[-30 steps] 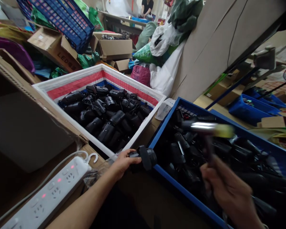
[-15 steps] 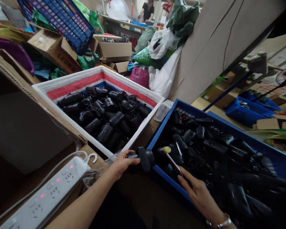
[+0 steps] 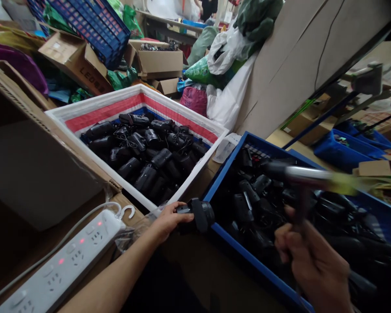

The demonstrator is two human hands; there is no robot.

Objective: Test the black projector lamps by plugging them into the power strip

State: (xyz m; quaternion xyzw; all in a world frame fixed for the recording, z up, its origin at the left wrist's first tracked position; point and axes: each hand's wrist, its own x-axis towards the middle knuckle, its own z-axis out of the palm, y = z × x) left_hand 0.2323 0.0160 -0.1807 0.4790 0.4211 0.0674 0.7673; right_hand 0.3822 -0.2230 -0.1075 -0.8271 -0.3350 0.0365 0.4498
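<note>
My left hand (image 3: 169, 219) grips a black plastic part (image 3: 198, 214) and rests it on the near corner of the blue crate (image 3: 230, 156). My right hand (image 3: 313, 265) is closed round the handle of a small mallet (image 3: 313, 177), raised over the crate with its metal and yellow head blurred by motion. The crate is full of similar black parts (image 3: 257, 195).
A white box with a red stripe (image 3: 101, 114) behind my left hand holds more black parts. A white power strip (image 3: 68, 256) with red lights lies at the lower left. Cardboard boxes, a blue basket (image 3: 91, 26) and bags are piled at the back. A cardboard sheet (image 3: 296, 56) leans on the right.
The mallet was raised one second ago, came down near the held part half a second ago, and is raised again now. My left hand has kept still.
</note>
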